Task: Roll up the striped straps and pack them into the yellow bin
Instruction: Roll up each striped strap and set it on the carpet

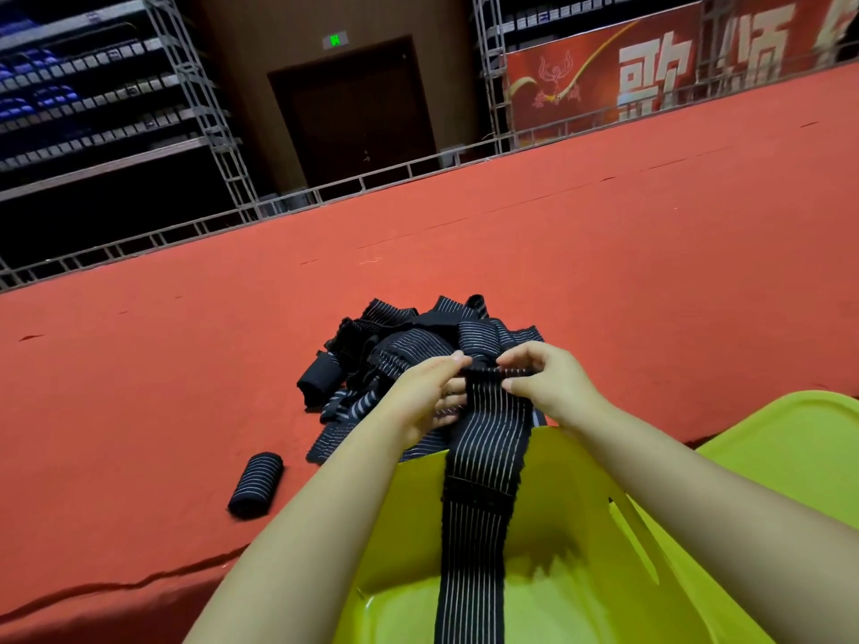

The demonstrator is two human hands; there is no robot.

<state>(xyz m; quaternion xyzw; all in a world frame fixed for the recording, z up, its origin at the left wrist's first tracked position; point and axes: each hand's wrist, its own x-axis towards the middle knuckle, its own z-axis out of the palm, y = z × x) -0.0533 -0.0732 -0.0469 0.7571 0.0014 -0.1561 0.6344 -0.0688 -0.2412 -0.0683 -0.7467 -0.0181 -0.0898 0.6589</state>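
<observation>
A long black strap with thin white stripes [483, 462] hangs from my hands down over the front wall of the yellow bin [571, 513] and into it. My left hand [430, 392] pinches the strap's top end from the left. My right hand [546, 381] pinches the same end from the right, where a small roll begins. Behind my hands lies a loose pile of striped straps [399, 346] on the red carpet. One rolled strap [256, 484] lies on the carpet to the left, and a second dark roll [320, 378] sits at the pile's left edge.
The yellow bin's lid [790, 453] lies at the right behind the bin. The red carpet [604, 253] stretches far ahead to a low metal truss rail [325, 192]. Beyond it are a dark door, scaffolding and a red banner.
</observation>
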